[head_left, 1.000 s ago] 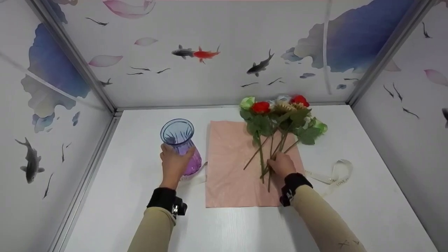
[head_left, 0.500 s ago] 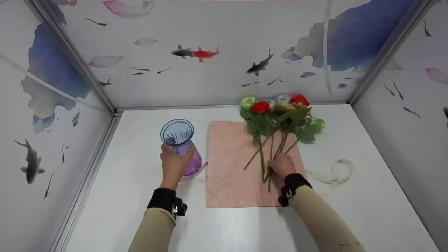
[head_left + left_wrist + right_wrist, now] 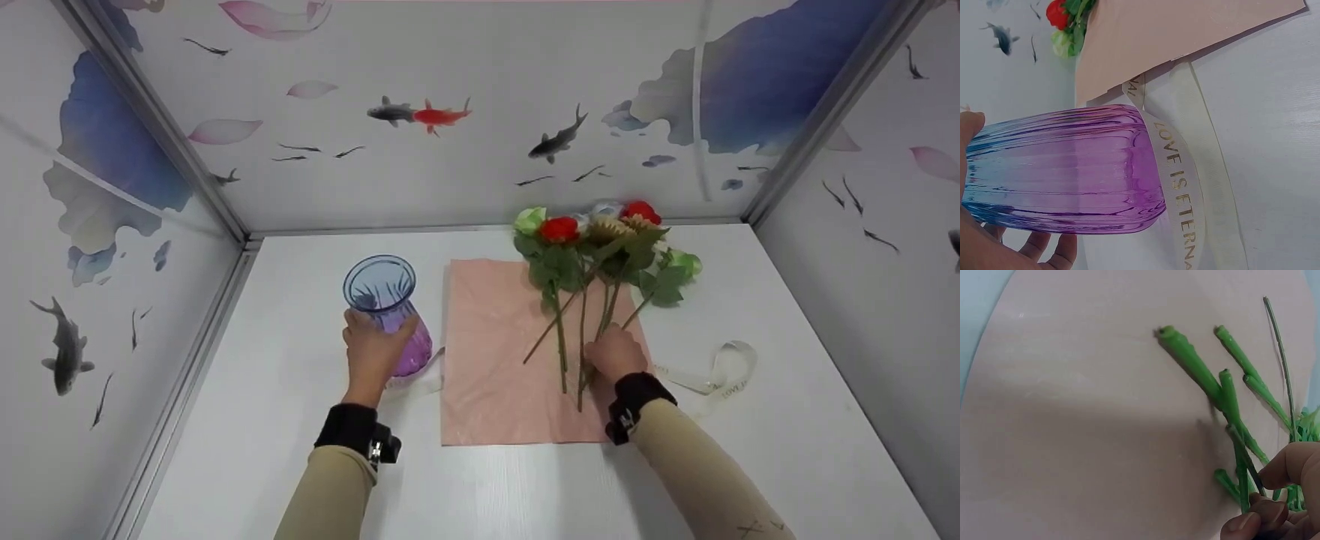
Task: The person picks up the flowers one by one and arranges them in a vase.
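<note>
Head view: the left hand has its grip curled round a purple and blue vase on the counter. The right hand is on flower stems over pink paper. Left wrist view: ribbon lies beside the vase. Right wrist view: the grip pinches some stems.

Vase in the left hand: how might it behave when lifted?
The vase may be slippery, since its surface looks glossy. It is probably stiff and possibly breakable, judging by its see-through, glass-like walls.
</note>
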Demonstrator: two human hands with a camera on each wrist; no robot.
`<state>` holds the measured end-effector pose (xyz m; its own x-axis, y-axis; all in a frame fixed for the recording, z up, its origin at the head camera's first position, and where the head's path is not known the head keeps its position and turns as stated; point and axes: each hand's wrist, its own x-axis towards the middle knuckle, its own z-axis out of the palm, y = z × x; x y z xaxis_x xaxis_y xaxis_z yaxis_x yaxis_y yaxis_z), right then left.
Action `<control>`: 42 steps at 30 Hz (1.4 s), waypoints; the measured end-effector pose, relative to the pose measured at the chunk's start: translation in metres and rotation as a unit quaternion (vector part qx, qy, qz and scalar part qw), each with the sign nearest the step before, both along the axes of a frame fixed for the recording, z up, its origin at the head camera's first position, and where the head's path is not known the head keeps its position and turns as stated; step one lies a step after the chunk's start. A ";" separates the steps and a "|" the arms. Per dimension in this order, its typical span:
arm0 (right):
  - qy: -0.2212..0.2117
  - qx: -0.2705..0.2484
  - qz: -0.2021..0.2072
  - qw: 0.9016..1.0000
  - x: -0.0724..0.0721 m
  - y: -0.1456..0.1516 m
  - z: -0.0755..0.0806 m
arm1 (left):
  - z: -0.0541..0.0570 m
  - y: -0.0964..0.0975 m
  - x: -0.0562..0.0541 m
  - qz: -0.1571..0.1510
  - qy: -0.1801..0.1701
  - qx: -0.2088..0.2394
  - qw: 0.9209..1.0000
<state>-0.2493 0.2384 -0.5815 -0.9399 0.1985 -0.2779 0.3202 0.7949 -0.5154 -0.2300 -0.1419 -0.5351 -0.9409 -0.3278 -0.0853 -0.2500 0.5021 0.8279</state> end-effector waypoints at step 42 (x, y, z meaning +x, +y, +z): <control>0.000 0.012 0.060 0.998 -0.008 -0.011 -0.010 | 0.001 0.001 0.001 -0.002 0.008 -0.019 1.000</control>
<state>-0.2576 0.2278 -0.5918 -0.9574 0.0914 -0.2738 0.2218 0.8400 -0.4952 -0.2294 -0.1411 -0.5341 -0.9436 -0.3260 -0.0575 -0.2339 0.5337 0.8127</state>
